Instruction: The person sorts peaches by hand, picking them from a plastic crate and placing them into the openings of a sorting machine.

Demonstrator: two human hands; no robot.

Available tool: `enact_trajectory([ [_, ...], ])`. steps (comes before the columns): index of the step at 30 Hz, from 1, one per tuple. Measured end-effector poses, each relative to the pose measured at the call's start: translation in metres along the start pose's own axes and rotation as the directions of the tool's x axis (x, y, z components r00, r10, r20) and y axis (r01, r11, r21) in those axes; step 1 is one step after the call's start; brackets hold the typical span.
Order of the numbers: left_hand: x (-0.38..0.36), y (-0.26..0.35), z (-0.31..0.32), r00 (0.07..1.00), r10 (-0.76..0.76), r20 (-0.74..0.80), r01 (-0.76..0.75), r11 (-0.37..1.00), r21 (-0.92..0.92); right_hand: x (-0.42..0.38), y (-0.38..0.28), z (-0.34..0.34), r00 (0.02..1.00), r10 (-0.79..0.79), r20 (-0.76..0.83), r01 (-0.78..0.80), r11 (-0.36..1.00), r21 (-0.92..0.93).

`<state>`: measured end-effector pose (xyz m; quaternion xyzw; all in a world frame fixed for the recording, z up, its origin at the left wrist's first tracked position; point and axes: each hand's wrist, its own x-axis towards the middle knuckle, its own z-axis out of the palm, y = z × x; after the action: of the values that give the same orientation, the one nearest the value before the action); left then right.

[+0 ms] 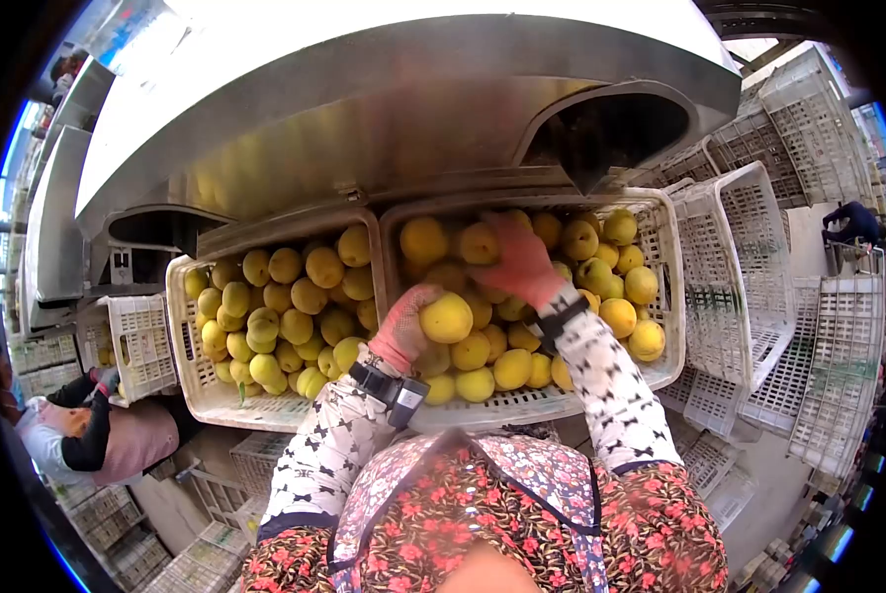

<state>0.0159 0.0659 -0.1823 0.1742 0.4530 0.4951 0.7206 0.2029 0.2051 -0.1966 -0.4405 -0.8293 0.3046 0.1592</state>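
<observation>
My left hand, in a pink mesh glove, is closed round a yellow peach above the inner edge of the right-hand crate. Over the back of the same crate, my right hand in a pink glove has its fingers on another yellow peach; motion blurs it slightly. Many yellow-green peaches lie below both hands in this white plastic crate. Beside it, touching, stands a second white crate, filled with similar peaches.
A metal chute with dark openings overhangs the crates' back edge. Stacked white crates stand on the right, more on the left. A person is at the left; another is far right.
</observation>
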Motion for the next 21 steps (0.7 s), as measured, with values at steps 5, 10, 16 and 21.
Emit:
enact_trajectory([
  [5,0.041,0.011,0.035,0.950,-0.009,0.312,0.109,0.946,-0.307,-0.057,-0.022,-0.058,0.937,0.144,-0.318,-0.045,0.954,0.298],
  [10,0.051,0.005,0.066,0.980,-0.006,0.200,0.129,0.783,-0.608,-0.013,-0.024,-0.128,0.810,0.047,-0.584,-0.229,0.943,-0.241],
  [16,0.056,-0.005,0.057,0.966,0.223,0.132,-0.185,0.951,-0.249,0.036,-0.019,-0.145,0.753,0.038,-0.657,-0.088,0.995,-0.043],
  [21,0.052,0.019,0.069,0.954,0.244,0.173,-0.245,0.969,-0.014,-0.048,-0.046,-0.093,0.973,-0.077,-0.217,0.104,0.988,0.115],
])
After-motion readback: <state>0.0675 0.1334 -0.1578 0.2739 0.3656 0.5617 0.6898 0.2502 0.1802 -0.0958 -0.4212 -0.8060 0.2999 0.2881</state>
